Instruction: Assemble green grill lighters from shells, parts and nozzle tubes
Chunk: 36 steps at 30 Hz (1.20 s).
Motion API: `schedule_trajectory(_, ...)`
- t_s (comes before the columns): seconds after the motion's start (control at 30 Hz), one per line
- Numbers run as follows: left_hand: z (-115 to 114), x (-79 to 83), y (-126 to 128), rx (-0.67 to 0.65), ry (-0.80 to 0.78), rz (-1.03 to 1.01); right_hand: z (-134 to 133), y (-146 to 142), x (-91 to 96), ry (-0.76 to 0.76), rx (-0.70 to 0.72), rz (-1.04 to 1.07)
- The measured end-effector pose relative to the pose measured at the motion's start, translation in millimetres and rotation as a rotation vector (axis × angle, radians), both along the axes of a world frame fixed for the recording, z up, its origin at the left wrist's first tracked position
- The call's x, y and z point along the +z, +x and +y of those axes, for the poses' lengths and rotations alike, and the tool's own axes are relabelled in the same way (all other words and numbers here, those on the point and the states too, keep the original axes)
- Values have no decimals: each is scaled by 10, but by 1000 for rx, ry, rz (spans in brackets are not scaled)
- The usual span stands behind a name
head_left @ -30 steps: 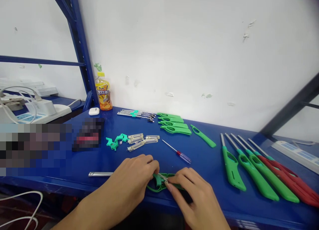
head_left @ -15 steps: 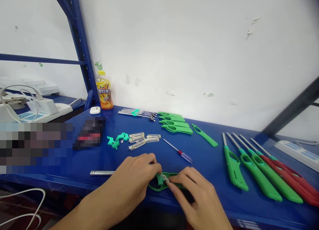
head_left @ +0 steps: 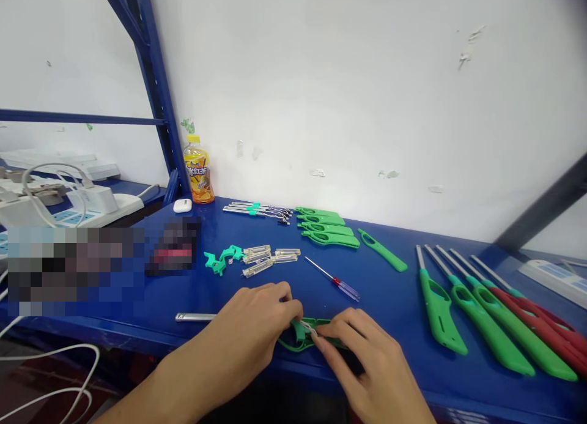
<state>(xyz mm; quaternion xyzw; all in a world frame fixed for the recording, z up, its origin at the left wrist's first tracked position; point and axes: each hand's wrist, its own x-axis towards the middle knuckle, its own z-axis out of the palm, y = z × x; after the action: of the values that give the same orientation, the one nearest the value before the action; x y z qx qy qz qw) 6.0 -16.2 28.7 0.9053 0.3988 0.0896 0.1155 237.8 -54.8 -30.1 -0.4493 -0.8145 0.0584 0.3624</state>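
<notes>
An opened green long-nosed lighter (head_left: 290, 345) lies at the table's front edge, its metal tube (head_left: 195, 317) pointing left. My left hand (head_left: 257, 326) is closed on the lighter at the base of the tube, near a teal trigger (head_left: 299, 333). Thin pale wires (head_left: 309, 328) run across the open shell. The thumb and forefinger of my right hand (head_left: 367, 357) are pinched at the wires' right end. Both hands cover parts of the shell, and its handle end is mostly hidden under my right fingers.
Behind the hands lie a screwdriver (head_left: 345, 287), teal triggers (head_left: 222, 259), clear fuel tanks (head_left: 259, 266), wired metal tubes (head_left: 250, 210) and green shell halves (head_left: 328, 237). Several assembled lighters (head_left: 443, 317) rest at right. A drink bottle (head_left: 200, 173) stands at the back left.
The whole view has shifted slightly, so the table and objects appear a little further right. Both hands keep nearly the same hold on the lighter and wires.
</notes>
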Motion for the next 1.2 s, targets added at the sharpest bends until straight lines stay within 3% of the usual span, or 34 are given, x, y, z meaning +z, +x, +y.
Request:
schedule_trajectory(0.23, -4, -2, -19, 8, 50, 22, 26, 1, -8, 26, 6, -36)
schedule_trajectory(0.47, 114, 15, -91, -24, 143, -6, 71, 56, -90, 366, -210, -105)
schedule_trajectory(0.6, 326, 143, -347, 133, 166, 72, 284, 8, 166, 345, -202, -226)
schedule_trajectory(0.73, 502, 222, -658, 271, 167, 163, 701, -119, 552, 332, -58, -505)
schedule_trajectory(0.83, 538, 241, -767, 341, 170, 198, 1008, -234, 710, 357, 41, -660)
schedule_trajectory(1.0, 542, 234, -760, 379, 194, 229, 1282, -296, 629, 383, 112, -691)
schedule_trajectory(1.2, 631, 149, -808, 403, 231, 239, 1291, -202, 469, 381, 130, -680)
